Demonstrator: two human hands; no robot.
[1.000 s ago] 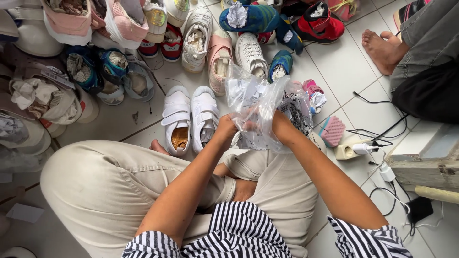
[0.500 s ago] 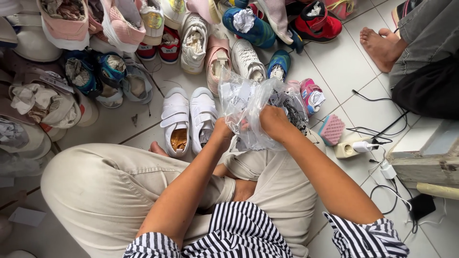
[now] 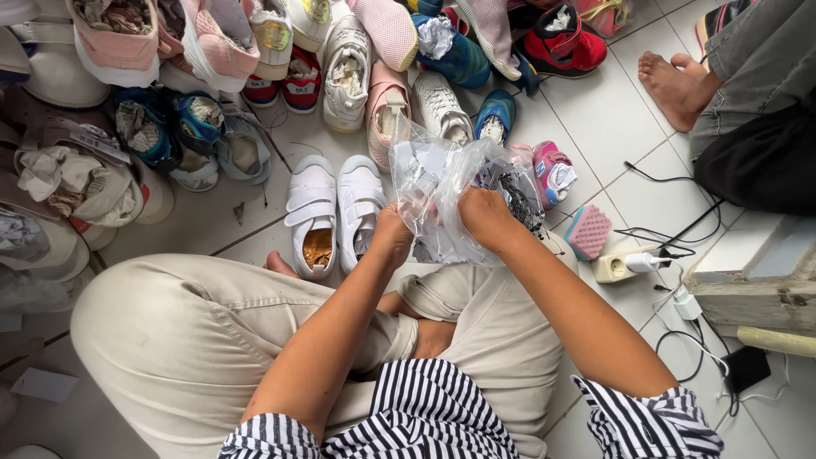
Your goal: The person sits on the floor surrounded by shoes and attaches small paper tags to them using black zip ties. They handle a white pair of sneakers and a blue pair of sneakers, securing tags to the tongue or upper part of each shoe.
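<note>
Both hands are closed on the crinkled clear plastic bag (image 3: 455, 200): left hand (image 3: 393, 234) pinches its lower left edge, right hand (image 3: 486, 217) bunches the film from the right side. The bag is held in the air above the white tiled floor (image 3: 612, 127), over the knees of the beige trousers (image 3: 195, 340), just in front of the pair of small white strap-fastened shoes (image 3: 336, 212). Something dark and something white with print show through the film; I cannot tell what. Risks: the film is thin and wrinkled, so a hard pull between the two grips could tear it or dump the contents onto the shoes below. The grip is on film only, not on the contents, so a slip would let the load drop. The bag blocks the view of the floor behind it, where a small pink-and-blue child's shoe (image 3: 552, 174) and a pink ridged block (image 3: 588, 231) lie close, easy to knock. A white power strip with plug and trailing black cables (image 3: 633, 263) sits just beside the right forearm; an elbow swing could snag it. A second person's bare foot (image 3: 676, 85) rests near the top right corner, well apart.
</note>
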